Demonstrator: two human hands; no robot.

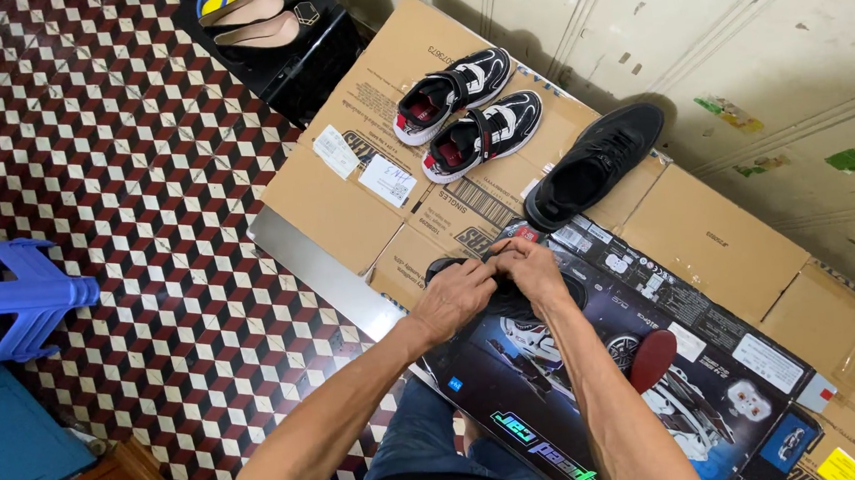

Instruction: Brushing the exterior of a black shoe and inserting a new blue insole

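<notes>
Both hands meet over a black shoe [506, 287] that lies on a dark printed toy-car box [598, 388]. Left hand [455, 296] has its grip closed over the near-left end of the shoe, fingers curled down on it. Right hand [530, 266] pinches at the top of the same shoe, fingertips drawn together just beside those of the left; what they pinch is too small to tell. Most of the shoe is hidden under the two hands.

That box rests across a spread of brown cardboard cartons [345, 201] which serve as the desk. Just beyond the hands, on the far side, lies a second black shoe [593, 166], its opening facing the person. Farther left on the cartons sits a pair of black-and-white sneakers [467, 115] with red lining, side by side and touching. White paper labels [386, 180] lie on the carton to their left.

A blue plastic stool [10, 297] stands on the checkered tile floor [143, 190] at the far left, and a black shoe box [283, 45] holding beige shoes sits at the top.
</notes>
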